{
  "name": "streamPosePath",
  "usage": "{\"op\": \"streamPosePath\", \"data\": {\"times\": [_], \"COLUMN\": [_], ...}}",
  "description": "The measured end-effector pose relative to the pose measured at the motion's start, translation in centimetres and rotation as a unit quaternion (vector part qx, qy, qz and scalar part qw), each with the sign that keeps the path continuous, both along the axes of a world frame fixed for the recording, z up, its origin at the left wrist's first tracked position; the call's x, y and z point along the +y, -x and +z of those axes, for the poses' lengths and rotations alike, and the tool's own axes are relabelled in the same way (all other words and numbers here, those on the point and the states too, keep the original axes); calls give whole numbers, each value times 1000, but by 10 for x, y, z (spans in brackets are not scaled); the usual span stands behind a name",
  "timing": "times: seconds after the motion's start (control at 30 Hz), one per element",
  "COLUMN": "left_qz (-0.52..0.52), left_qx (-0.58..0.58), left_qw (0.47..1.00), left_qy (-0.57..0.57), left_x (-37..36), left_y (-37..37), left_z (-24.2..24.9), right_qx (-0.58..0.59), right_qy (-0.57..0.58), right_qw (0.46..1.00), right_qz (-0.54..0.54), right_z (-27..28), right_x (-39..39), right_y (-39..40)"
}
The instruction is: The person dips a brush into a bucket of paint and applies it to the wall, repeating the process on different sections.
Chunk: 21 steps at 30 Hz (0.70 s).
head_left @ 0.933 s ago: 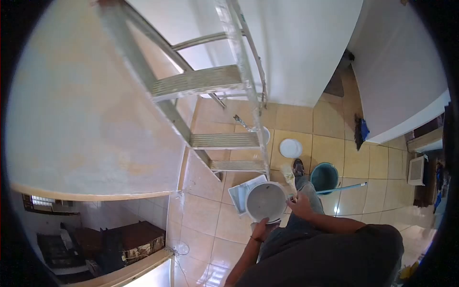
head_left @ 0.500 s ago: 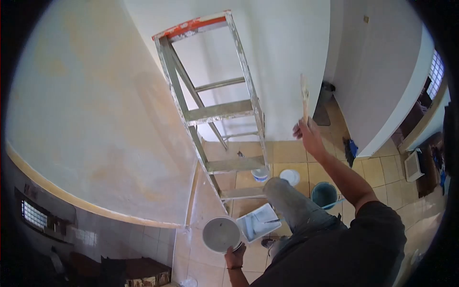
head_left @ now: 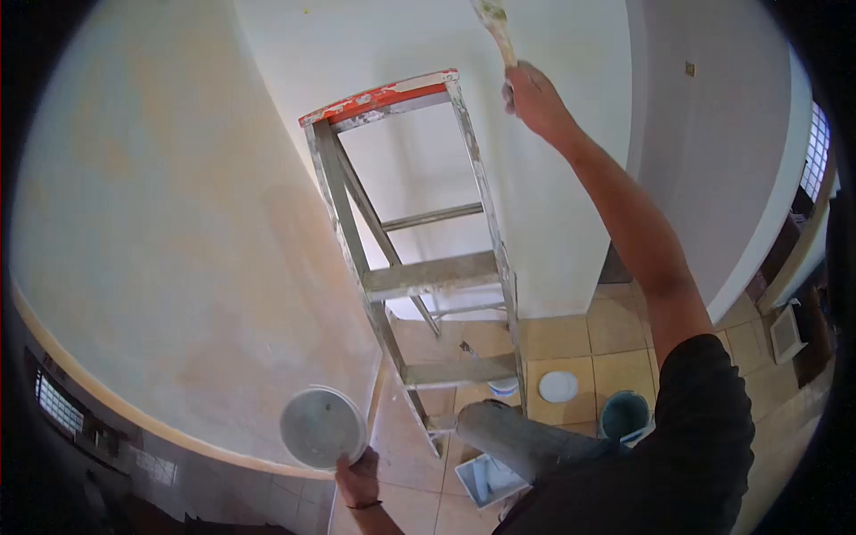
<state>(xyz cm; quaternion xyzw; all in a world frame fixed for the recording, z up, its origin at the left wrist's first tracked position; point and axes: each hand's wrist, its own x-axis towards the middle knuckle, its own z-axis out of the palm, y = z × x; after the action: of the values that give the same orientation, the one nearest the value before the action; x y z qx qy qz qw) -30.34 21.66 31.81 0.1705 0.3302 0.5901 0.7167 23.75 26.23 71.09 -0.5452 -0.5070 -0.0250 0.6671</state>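
At the lower middle, my left hand (head_left: pixel 358 480) is closed on the rim of a round grey bucket (head_left: pixel 323 428), whose open top faces me. My right hand (head_left: pixel 535 96) is raised near the top, closed around the handle of a paint brush (head_left: pixel 496 28). The brush's upper end is cut off by the frame edge, against the white wall (head_left: pixel 553 178). Between my hands stands a paint-spattered stepladder (head_left: pixel 432 275) with a red and white top.
A paint tray (head_left: pixel 489 481) lies on the tiled floor by my leg (head_left: pixel 526 437). Beyond the leg are a white lid (head_left: pixel 559 386), a small white tub (head_left: pixel 504 388) and a dark green bucket (head_left: pixel 624 415). A patchy wall (head_left: pixel 178 223) fills the left side.
My right hand has risen and moved left with the brush. My left hand has carried the bucket to the left. The view has shifted, so the ladder and floor items appear lower.
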Motion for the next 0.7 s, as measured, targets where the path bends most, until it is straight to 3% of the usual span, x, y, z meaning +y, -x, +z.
{"op": "streamPosePath", "data": {"times": [0.17,0.23,0.33,0.4,0.43,0.57,0.7], "left_qz": [-30,34,-10,-3,7,-39,-50], "left_qx": [41,16,-16,-25,-29,-36,-28], "left_qw": [996,998,997,998,999,999,998], "left_qy": [-75,-53,-75,-58,-33,-6,25], "left_x": [137,183,256,279,281,302,315], "left_y": [-23,-57,-73,-94,-105,-112,-133], "left_z": [84,140,186,226,250,280,330], "right_qx": [-106,-234,-272,-194,-220,20,86], "right_qy": [8,26,137,227,244,336,380], "right_qw": [991,967,951,954,944,930,907], "right_qz": [-82,-95,-59,10,19,147,161], "right_z": [65,77,86,102,97,95,99], "right_x": [106,155,200,200,207,207,210], "right_y": [-52,-73,-85,-71,-73,-70,-72]}}
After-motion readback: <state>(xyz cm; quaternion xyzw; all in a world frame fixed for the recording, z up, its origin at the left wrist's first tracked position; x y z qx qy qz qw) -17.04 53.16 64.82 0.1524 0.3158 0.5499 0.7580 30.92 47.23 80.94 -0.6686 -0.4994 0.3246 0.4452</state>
